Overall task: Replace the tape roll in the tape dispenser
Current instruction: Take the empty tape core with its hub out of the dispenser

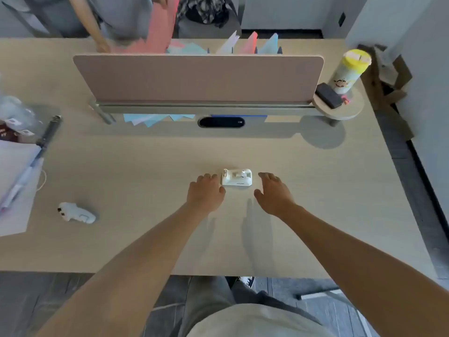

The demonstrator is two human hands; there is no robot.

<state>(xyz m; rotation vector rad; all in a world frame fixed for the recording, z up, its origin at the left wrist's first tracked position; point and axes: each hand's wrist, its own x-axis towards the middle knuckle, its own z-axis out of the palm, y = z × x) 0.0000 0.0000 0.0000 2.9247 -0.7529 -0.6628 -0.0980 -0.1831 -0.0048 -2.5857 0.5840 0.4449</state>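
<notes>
- tape dispenser [237, 177] sits mid-counter [121, 166], long axis running left-right, right between both hands
- left hand [206, 190] nearer, maybe touching its end; blurry
- right hand [273, 193] just beside; both spread, holding nothing

Office: desk [121, 166] with divider screen [198, 77].

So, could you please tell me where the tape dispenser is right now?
In the head view, the white tape dispenser stands on the wooden desk, near its middle, between the left hand and the right hand.
</notes>
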